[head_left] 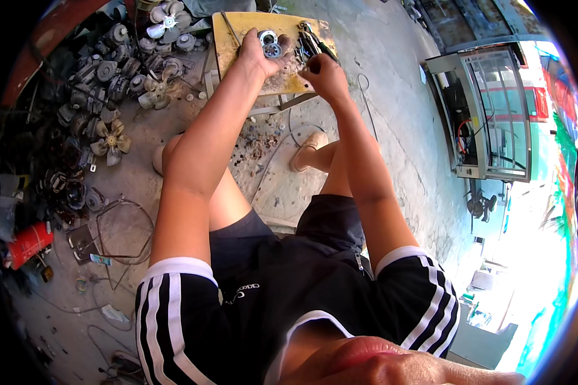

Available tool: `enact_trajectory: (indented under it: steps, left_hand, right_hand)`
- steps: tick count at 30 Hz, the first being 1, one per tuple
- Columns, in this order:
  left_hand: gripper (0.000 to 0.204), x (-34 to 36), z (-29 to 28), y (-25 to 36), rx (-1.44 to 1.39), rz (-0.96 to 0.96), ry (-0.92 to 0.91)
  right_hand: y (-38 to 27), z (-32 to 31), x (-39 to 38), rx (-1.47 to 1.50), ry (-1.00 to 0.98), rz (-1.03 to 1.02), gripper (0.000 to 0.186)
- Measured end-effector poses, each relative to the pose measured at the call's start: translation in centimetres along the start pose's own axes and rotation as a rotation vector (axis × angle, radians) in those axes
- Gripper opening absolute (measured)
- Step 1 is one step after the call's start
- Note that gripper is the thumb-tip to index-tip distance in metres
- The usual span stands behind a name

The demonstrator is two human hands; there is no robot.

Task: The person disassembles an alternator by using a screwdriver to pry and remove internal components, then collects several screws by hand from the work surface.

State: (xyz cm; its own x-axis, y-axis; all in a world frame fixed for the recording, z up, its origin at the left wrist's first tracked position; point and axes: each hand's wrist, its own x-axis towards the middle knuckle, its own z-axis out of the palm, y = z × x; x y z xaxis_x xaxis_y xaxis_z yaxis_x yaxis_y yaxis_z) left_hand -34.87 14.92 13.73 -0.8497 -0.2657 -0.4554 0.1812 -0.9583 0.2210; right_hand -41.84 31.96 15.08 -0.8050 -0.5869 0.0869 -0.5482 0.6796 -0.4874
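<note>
Over the yellow work board (228, 48), my left hand (258, 56) is closed round a round metal motor part (272, 51). A silver ring-shaped section (267, 37) shows at its far side, also within my fingers. To the right, my right hand (326, 76) is over the board's right edge with its fingers curled together. Whatever they hold, if anything, is hidden. Just beyond those fingers lies a cluster of hand tools (309, 42), one with a dark green handle. Dark grit and crumbs are scattered on the board between my hands.
A large heap of old motors (112, 70) with fan blades (112, 141) fills the floor at left. A red cylinder (31, 245) and a coiled cable (131, 221) lie nearer. Debris (257, 151) is beneath the board. A glass-fronted cabinet (494, 115) stands at right.
</note>
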Motion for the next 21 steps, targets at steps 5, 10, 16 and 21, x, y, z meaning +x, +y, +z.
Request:
enact_trajectory:
  steps: [5,10,16,21]
  left_hand:
    - [0.059,-0.3,-0.3,0.6,-0.048,-0.075,-0.007]
    - [0.057,1.7,-0.8,0.2,-0.219,-0.126,-0.050]
    - [0.058,3.0,-1.3,0.2,-0.259,-0.103,-0.037]
    - [0.057,3.2,-1.5,0.1,-0.245,-0.084,-0.019]
  right_hand:
    - [-4.6,-2.1,1.9,0.738,-0.098,-0.001,0.033]
    - [-1.3,-0.5,5.6,-0.312,-0.065,0.057,0.039]
    - [-0.5,2.4,6.2,-0.455,-0.003,0.059,0.037]
    - [-0.3,2.5,6.5,-0.313,-0.052,0.054,0.038]
